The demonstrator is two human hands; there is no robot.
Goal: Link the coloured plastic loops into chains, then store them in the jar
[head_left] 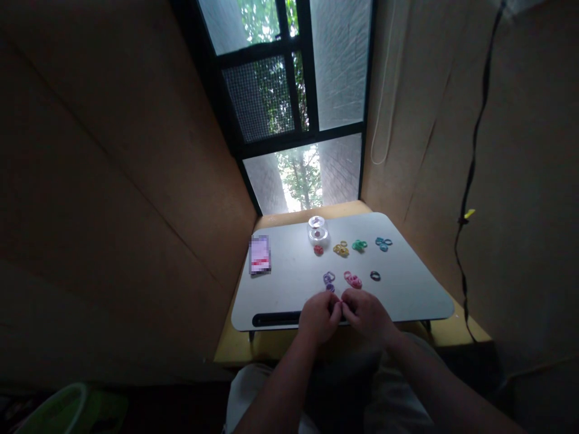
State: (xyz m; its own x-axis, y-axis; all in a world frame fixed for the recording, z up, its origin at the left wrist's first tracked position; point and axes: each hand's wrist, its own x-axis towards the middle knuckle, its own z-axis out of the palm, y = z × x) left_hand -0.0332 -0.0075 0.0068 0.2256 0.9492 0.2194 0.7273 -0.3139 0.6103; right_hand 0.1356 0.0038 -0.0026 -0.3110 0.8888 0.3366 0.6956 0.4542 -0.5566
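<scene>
Lower-centre bench (pixel 289 265) is carrying coloured bands (pixel 356 281) and a blurred, unreadable rectangle (pixel 260 254); left hand (pixel 319 314) and right hand (pixel 367 314) are touching, fingers (pixel 335 312) pinching, contents unclear.

Daylight enters through a dark-framed window (pixel 296 141) between dim, brownish walls (pixel 136 138). Below, a white table (pixel 289 283) stands on a yellow ledge (pixel 271 348).

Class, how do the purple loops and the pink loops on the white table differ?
Colour: the purple loops look muted, the pink loops brighter. 
Arrangement: the purple loops spread loosely, while most pink loops bunch together. 
Place: the purple loops lie beyond the left hand, the pink loops beyond the right hand. 
Shared: both groups rest on the white table.
</scene>
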